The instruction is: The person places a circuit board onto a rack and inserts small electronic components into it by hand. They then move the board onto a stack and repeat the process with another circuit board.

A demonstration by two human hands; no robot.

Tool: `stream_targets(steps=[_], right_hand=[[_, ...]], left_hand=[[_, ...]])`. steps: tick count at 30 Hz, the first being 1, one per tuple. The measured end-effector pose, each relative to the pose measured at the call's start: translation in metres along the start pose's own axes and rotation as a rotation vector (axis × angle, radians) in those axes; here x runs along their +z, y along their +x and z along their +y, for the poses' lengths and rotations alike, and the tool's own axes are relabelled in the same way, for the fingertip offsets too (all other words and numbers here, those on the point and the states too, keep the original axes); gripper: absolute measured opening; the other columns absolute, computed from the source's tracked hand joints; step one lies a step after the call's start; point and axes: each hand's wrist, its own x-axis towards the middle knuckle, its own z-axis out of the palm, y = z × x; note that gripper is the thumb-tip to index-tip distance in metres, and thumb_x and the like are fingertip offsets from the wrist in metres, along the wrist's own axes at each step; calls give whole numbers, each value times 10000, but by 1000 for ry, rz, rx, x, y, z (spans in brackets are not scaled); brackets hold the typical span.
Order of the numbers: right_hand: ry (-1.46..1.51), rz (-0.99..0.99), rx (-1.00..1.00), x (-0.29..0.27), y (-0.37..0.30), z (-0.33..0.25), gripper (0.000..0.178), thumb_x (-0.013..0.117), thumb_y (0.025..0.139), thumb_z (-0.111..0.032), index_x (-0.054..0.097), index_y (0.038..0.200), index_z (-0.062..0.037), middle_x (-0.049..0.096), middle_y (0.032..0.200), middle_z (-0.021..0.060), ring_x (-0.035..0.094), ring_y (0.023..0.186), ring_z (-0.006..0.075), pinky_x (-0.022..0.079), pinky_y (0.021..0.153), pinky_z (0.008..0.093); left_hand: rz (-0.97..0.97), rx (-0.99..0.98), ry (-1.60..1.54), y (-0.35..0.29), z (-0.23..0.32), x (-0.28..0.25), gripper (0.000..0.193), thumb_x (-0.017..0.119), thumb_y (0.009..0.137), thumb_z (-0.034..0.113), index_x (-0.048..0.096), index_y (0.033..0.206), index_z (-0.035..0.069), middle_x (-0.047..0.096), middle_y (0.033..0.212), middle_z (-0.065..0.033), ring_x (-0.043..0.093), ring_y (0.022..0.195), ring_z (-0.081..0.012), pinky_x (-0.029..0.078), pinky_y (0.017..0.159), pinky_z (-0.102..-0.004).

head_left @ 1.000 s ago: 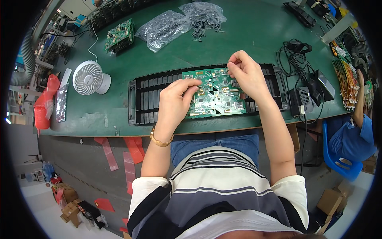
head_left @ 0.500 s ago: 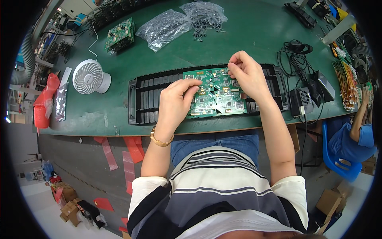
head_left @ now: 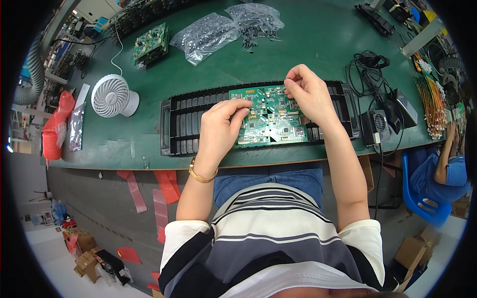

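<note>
A green circuit board [head_left: 258,130], dense with small parts, lies across the middle of a long black slotted tray [head_left: 165,126]. My left hand [head_left: 221,121] is over the board's left part, thumb and forefinger closed near its surface. Above the upper right of the board, my right hand [head_left: 310,94] is closed in a pinch. Whatever either set of fingertips holds, if anything, is too small to make out. Part of the board's left and right sides is hidden beneath my hands.
Beyond the tray lie clear bags of small leaded parts [head_left: 206,37] and a stack of green boards [head_left: 150,43]. A white fan [head_left: 110,96] stands left. On the right are a black adapter [head_left: 376,126], tangled cables [head_left: 365,69], wire bundles [head_left: 430,107] and a seated co-worker [head_left: 437,174].
My left hand has shifted very slightly to the right, its fingers still closed over the board. My right hand looks almost unmoved. The co-worker's arm at the right has changed position.
</note>
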Motion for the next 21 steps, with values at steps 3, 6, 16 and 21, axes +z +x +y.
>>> stream_targets(steps=[3,6,16,21], right_hand=[[8,5,3,0,-1,-1,63,554,864,-41,566,922,-20,598,776,46,587,700,119,473,639,231],[43,35,-48,1,-1,0,70,565,856,-29,580,922,-15,598,772,41,574,689,107,462,623,219],[-58,43,-160,-5,3,2,90,606,821,4,635,906,5,597,738,21,513,624,73,418,564,191],[-85,44,-163,-6,4,4,86,614,814,5,643,895,8,598,720,16,502,604,71,414,552,192]], left_hand=[[-15,23,25,-2,-2,1,145,681,772,-3,710,908,37,698,903,-48,600,709,-175,491,677,-274],[5,120,128,-7,-4,5,155,683,773,12,707,924,40,687,951,-52,606,771,-192,487,751,-297],[-54,381,471,3,12,-9,199,687,786,55,701,984,40,665,1082,-67,613,905,-230,456,895,-339],[-120,379,385,51,13,-16,199,674,806,75,702,993,15,672,1106,-81,632,900,-248,481,866,-340]])
